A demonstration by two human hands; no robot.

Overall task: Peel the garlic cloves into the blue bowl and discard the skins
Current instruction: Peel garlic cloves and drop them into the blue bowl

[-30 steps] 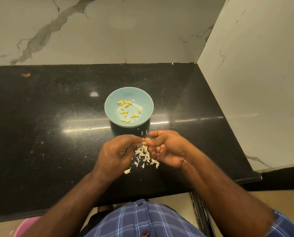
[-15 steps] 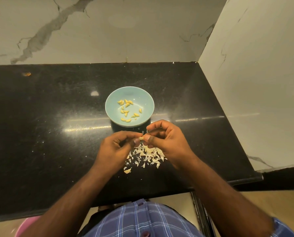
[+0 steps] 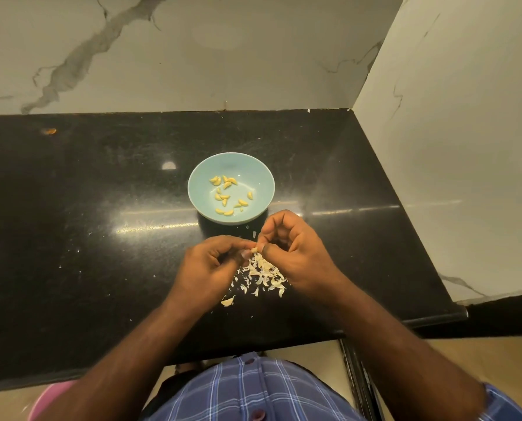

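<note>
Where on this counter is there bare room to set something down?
Free: the counter left of the blue bowl, and the strip between bowl and back wall. Crowded: the skins under both hands, left hand and right hand, which pinch a clove.

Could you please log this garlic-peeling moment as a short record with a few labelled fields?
surface: black countertop
bowl: blue bowl, upright, beyond the hands
bowl contents: peeled cloves, loosely scattered
in hand: garlic clove pinched between left hand and right hand
skins: pile of skins on the countertop under the hands, not yet discarded
</note>
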